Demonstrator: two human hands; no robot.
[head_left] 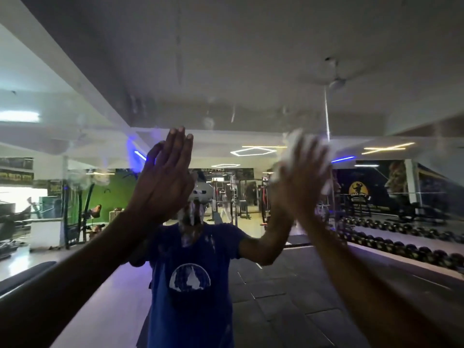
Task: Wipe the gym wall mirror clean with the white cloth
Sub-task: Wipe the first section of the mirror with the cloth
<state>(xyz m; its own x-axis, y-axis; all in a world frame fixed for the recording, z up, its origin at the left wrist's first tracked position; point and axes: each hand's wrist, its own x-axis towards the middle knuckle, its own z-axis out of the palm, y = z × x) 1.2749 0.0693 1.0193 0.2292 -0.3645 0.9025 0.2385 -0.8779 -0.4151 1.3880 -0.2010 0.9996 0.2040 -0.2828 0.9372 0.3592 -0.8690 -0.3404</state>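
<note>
On the far left the mirror shows us reflected gym machines and a green wall panel, and its glass carries pale smears and dried drip marks along the upper band. Moving right, our left hand is raised flat toward the glass, fingers straight and together, holding nothing; we cannot tell whether the palm actually touches the surface or hovers just off it. Behind it, in the middle, we see our own reflection in a blue shirt, with streaks of residue running down the glass over it. Further right, our right hand presses the white cloth against the mirror; the hand is motion-blurred, fingers spread over the bunched fabric, so it looks like a flat press, though we cannot tell whether any finger curls round the fabric. We judge the cloth to be light, soft and limp: it will fold and creep under the palm, so it is best taken in a wad at its middle with loose edges tucked in. The mirror is stiff, slick and breakable, so we would press evenly, not jab. On the far right a reflected row of dumbbells lines the floor edge. We see no containers, no spray bottle or bucket, anywhere in view.
</note>
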